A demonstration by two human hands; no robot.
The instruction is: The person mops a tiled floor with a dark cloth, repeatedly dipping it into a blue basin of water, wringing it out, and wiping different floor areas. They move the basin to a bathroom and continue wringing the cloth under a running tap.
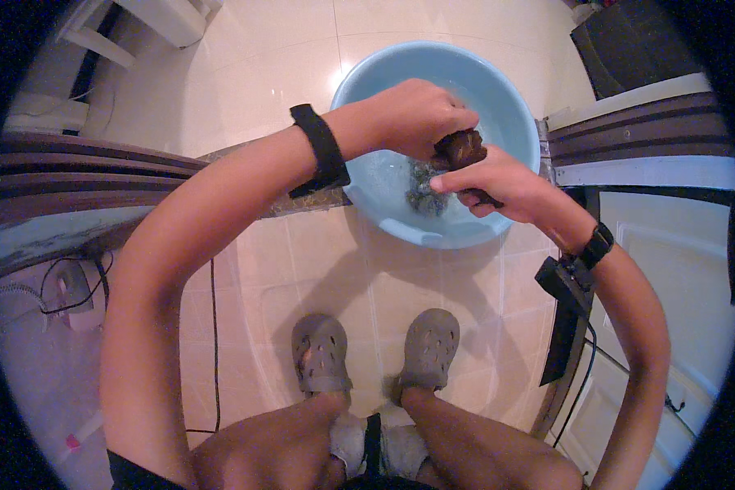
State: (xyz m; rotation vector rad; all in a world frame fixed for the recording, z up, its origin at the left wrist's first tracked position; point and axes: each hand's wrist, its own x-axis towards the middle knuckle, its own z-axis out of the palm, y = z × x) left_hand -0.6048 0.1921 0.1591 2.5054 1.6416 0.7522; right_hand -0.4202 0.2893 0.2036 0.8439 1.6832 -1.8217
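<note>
A round light-blue plastic basin [398,231] stands on the floor before me, with water in it. Over the basin both hands grip a dark brown, wet, bunched cloth-like item [462,150]. My left hand [425,116] is closed around its upper left part. Fingers of my right hand [496,180] are wrapped around the lower right part, the thumb pointing left. Beneath the hands, a dark, blurred patch [427,190] shows in the water; whether it is submerged material or a shadow cannot be told.
Grey perforated clogs [320,352] are on my feet on the tiled floor. The basin straddles a dark door sill [306,202]. White cabinet doors [667,245] stand to the right. A black cable [215,349] runs along the floor at left, and another hangs from a device on my right wrist.
</note>
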